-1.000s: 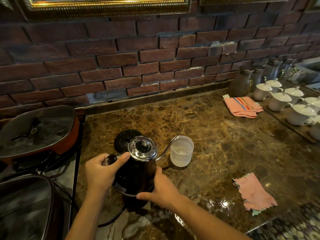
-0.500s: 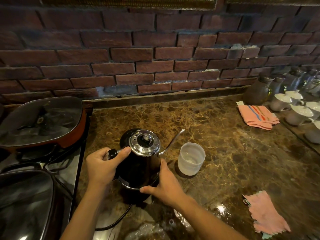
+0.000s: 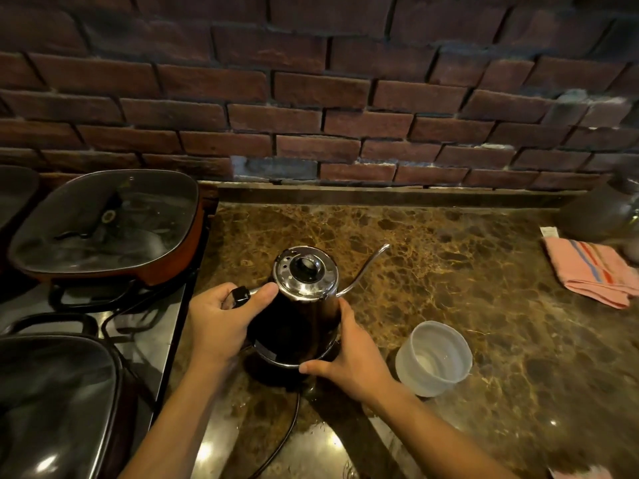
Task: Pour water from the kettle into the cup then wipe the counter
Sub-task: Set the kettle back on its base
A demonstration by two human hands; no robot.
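The left hand [image 3: 216, 321] is wrapping its grip around the kettle's handle [image 3: 239, 294], thumb lying along the top. The right hand [image 3: 352, 354] is pressing its grip flat against the kettle [image 3: 304, 305] at the base, fingers cupping the side. The kettle is standing upright on the marble surface [image 3: 466, 271], spout pointing to 1 o'clock. The cup [image 3: 434, 357] is sitting just beside the right hand, at 4 o'clock from the kettle. Farther off at 3 o'clock, a folded striped cloth [image 3: 591, 271] is lying.
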